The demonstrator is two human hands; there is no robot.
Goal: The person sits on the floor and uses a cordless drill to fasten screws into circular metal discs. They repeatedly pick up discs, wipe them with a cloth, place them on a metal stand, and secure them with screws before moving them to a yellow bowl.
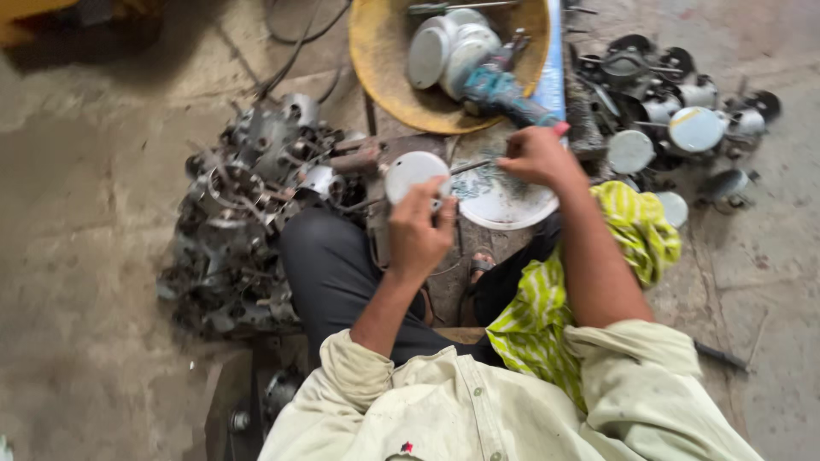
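My left hand grips a small round white gauge-like part from below, held above my dark-trousered knee. My right hand holds a thin metal tool, whose tip points left at the round part. Under both hands lies a larger white disc on the floor. A teal power tool with a red tip rests just beyond my right hand.
A yellow basin with white round parts stands ahead. A heap of dark metal scrap lies at left. Several round casings and dark parts are scattered at right. A yellow-green striped cloth drapes over my right leg.
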